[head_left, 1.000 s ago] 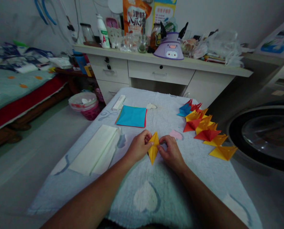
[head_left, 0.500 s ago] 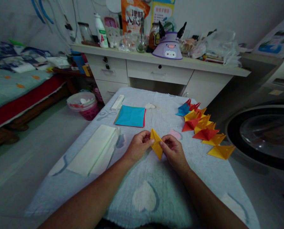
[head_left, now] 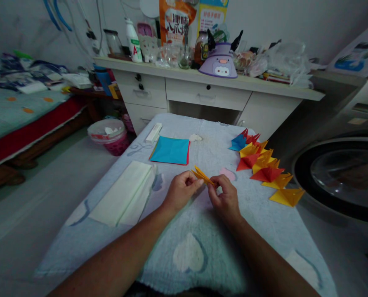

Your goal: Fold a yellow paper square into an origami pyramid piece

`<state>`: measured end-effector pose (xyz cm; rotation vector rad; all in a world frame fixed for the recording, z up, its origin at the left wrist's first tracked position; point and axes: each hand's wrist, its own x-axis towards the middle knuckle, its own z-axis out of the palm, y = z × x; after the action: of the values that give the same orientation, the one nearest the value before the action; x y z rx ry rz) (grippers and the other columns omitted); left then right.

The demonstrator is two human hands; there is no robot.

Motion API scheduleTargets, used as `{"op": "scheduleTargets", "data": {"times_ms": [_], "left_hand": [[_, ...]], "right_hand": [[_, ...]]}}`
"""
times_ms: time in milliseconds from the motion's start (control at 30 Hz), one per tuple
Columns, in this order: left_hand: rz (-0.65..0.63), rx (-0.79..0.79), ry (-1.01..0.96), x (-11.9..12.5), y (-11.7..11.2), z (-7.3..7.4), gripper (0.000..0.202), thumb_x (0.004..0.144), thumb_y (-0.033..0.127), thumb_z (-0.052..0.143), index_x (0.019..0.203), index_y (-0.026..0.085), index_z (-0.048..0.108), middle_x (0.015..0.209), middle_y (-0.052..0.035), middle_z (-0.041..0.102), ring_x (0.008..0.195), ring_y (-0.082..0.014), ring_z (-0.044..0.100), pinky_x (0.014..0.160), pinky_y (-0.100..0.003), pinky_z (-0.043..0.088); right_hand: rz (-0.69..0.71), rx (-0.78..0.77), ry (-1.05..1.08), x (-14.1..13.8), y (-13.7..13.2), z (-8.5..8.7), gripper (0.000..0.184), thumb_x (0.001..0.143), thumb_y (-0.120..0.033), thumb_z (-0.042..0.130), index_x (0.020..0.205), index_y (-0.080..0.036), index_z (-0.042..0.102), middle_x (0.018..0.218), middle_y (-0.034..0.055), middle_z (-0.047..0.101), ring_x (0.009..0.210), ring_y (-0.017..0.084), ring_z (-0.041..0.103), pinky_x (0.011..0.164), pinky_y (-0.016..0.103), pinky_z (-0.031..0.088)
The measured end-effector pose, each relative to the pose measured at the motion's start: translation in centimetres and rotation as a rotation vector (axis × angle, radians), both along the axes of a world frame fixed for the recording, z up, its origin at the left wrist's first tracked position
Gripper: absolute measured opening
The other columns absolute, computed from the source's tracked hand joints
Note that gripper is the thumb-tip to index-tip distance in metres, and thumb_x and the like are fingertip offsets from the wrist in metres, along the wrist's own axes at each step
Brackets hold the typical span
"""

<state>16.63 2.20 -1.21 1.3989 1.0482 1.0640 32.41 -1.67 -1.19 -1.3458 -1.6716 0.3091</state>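
A folded yellow paper piece (head_left: 201, 175) is pinched between both hands above the towel-covered table (head_left: 202, 243). My left hand (head_left: 180, 192) grips its left side with curled fingers. On the other side my right hand (head_left: 225, 198) holds its right end with thumb and fingertips. The piece lies nearly edge-on to the camera, tilted flat. Beyond my hands a stack of square paper sheets (head_left: 171, 150), blue on top, lies on the towel. A row of folded paper pieces (head_left: 264, 165) in blue, red and yellow runs along the table's right side.
A folded white cloth (head_left: 125, 194) lies at the table's left edge. A white tube (head_left: 154, 132) rests near the far left corner. A cluttered desk (head_left: 208, 82) stands behind, a pink bin (head_left: 108, 135) and a bed (head_left: 23, 115) to the left, a washing machine door (head_left: 341, 177) at right.
The yellow piece has turned from standing upright, its face showing, to lying almost flat and edge-on. Both hands have kept hold and shifted slightly.
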Motion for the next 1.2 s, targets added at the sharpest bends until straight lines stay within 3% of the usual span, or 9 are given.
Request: {"op": "scheduleTargets", "data": {"times_ms": [100,233,400,533,633,767,1033,1200], "left_hand": [[-0.094,-0.075,-0.131,0.3,-0.2,0.3,0.023,0.080,0.038,0.064,0.081,0.016,0.059,0.074,-0.0007,0.063,0.067,-0.0128,0.058,0.062,-0.024,0.043],[-0.124,-0.165,-0.288,0.5,-0.2,0.4,0.026,0.075,0.035,0.070,0.089,0.015,0.060,0.084,-0.0025,0.067,0.075,-0.0133,0.063,0.070,-0.025,0.048],[-0.066,-0.273,-0.367,0.4,0.2,0.1,0.025,0.072,0.030,0.069,0.089,0.016,0.058,0.078,-0.0009,0.067,0.062,-0.0108,0.061,0.059,-0.022,0.048],[-0.047,-0.274,-0.345,0.3,0.3,-0.1,0.022,0.072,0.029,0.066,0.087,0.016,0.056,0.068,0.0020,0.064,0.053,-0.0089,0.056,0.051,-0.020,0.042],[-0.038,-0.254,-0.275,0.3,0.4,0.0,0.017,0.071,0.026,0.064,0.084,0.017,0.056,0.063,0.0034,0.061,0.052,-0.0094,0.055,0.050,-0.020,0.040],[-0.011,-0.194,-0.161,0.2,0.6,-0.2,0.013,0.070,0.024,0.061,0.081,0.017,0.058,0.065,0.0026,0.062,0.059,-0.0117,0.058,0.058,-0.022,0.042],[-0.014,-0.141,-0.136,0.1,0.7,-1.0,0.032,0.071,0.018,0.058,0.101,0.022,0.046,0.059,0.0097,0.052,0.050,-0.0092,0.049,0.051,-0.020,0.034],[-0.039,-0.117,-0.051,-0.3,0.8,-0.8,0.012,0.072,0.017,0.055,0.085,0.019,0.055,0.065,0.0051,0.056,0.058,-0.0098,0.053,0.057,-0.021,0.038]], "right_hand": [[0.012,0.024,-0.143,-0.4,0.0,-0.1,0.012,0.086,-0.017,0.050,0.091,-0.021,0.060,0.082,0.0042,0.058,0.079,0.019,0.055,0.073,0.032,0.044],[0.009,0.014,-0.278,-0.8,-0.3,0.0,0.017,0.085,-0.019,0.054,0.099,-0.020,0.063,0.092,0.0075,0.057,0.090,0.023,0.052,0.081,0.038,0.042],[0.040,0.013,-0.314,-0.8,-0.9,0.8,0.027,0.087,-0.028,0.055,0.113,-0.022,0.062,0.107,0.0090,0.054,0.102,0.026,0.048,0.090,0.044,0.038],[-0.020,0.071,-0.196,-0.3,-0.8,0.8,0.019,0.090,-0.027,0.049,0.106,-0.021,0.057,0.106,0.0089,0.053,0.105,0.025,0.049,0.093,0.045,0.038],[-0.076,-0.007,-0.066,0.1,-0.3,0.2,0.013,0.090,-0.028,0.049,0.100,-0.020,0.050,0.097,0.0078,0.056,0.096,0.023,0.054,0.086,0.039,0.043],[-0.031,-0.161,0.034,0.1,0.1,-0.4,0.008,0.088,-0.027,0.051,0.093,-0.022,0.047,0.082,0.0019,0.058,0.076,0.017,0.057,0.071,0.030,0.046],[0.079,-0.245,0.172,0.1,0.1,-0.3,0.008,0.091,-0.025,0.044,0.095,-0.022,0.050,0.076,-0.0011,0.058,0.069,0.016,0.055,0.062,0.026,0.042],[0.147,-0.262,0.069,1.1,0.2,-0.4,0.015,0.092,-0.021,0.039,0.097,-0.022,0.054,0.079,-0.0002,0.059,0.071,0.016,0.055,0.065,0.028,0.043]]}}
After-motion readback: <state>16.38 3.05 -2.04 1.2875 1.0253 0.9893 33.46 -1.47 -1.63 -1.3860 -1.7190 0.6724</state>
